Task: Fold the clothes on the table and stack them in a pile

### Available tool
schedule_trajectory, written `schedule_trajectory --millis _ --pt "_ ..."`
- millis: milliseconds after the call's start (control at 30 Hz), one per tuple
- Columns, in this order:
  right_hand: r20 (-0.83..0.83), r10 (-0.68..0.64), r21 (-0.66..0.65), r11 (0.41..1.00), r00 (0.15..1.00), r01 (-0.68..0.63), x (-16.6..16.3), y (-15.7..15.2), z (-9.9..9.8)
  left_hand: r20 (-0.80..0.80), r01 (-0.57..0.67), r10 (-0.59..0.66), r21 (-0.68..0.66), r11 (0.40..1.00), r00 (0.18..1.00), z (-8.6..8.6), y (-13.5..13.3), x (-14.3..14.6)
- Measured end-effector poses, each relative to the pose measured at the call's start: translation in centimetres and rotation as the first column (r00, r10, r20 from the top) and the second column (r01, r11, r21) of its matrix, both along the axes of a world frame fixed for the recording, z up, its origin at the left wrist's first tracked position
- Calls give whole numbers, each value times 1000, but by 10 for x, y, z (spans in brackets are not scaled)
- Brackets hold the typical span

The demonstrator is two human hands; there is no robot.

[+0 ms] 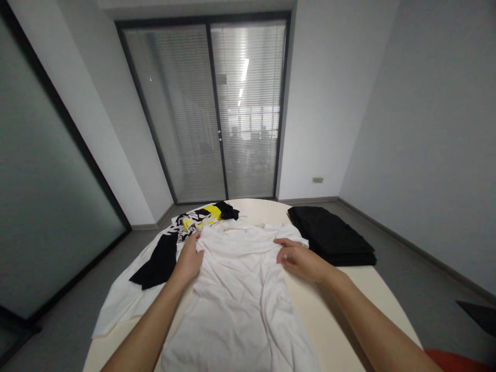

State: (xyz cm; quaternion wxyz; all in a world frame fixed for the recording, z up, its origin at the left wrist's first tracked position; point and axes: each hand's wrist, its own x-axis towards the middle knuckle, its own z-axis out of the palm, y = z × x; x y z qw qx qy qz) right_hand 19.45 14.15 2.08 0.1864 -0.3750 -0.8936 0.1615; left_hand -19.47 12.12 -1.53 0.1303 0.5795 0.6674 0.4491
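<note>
A white T-shirt [242, 305] lies spread along the table, its neckline at the far end and its body wrinkled towards me. At its upper left edge, near the shoulder, my left hand [189, 262] is closed on the fabric, the tips partly hidden by cloth. My right hand [297, 260], with a ring on one finger, is closed on the shirt's upper right side, just below the sleeve. Left of the shirt, against my left hand, lies a rumpled black, white and yellow patterned garment [158, 263].
A pale round-ended table [310, 305] carries everything. A stack of folded black cloth [329, 235] sits at its right far edge. White fabric [120, 302] extends along the left edge. Beyond stands a glazed door with blinds [248, 155]; something red [457, 360] shows at lower right.
</note>
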Motion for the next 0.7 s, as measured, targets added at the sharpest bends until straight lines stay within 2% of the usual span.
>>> schedule_trajectory --millis 133,267,433,533,600,700 --pt "-54 -11 24 1000 998 13 6 6 -4 36 -58 59 -22 998 998 5 1 -7" --pt "-4 20 23 1000 1000 -19 8 6 -8 53 -97 98 -21 995 994 4 2 -10" --pt "-75 2 49 999 997 2 4 5 -2 45 -112 113 -6 994 993 5 2 -9" --pt "-169 -132 108 983 977 151 7 8 4 41 -139 138 17 990 990 6 2 -12" --pt "-228 -269 139 942 936 305 11 11 6 45 -178 177 28 984 983 6 3 -16" --pt "-266 -446 87 872 855 482 14 13 7 52 -247 246 13 969 968 4 4 -23"
